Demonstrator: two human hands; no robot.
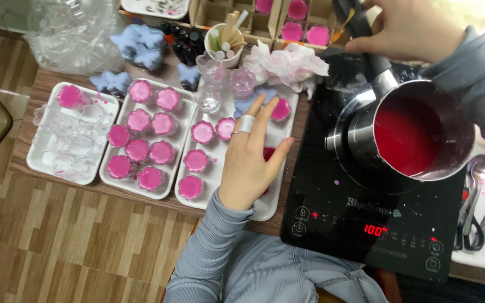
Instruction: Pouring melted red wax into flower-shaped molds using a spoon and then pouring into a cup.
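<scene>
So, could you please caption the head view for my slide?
Right hand grips a steel pot of red liquid; left hand hovers over filled pink moulds.

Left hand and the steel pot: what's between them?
Head view: between the left hand and the steel pot lies the white tray's edge and bare black cooktop surface; nothing else.

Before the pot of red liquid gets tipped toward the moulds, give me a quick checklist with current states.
1. Right hand grips the pot handle: ok.
2. Steel pot holds red liquid: ok.
3. Pot clear of the induction cooktop: cannot tell.
4. Left hand out of the pour path: not ok, it rests over the right tray.
5. Empty moulds on that tray: cannot tell, the hand hides some.
6. Cooktop display lit: ok.
</scene>
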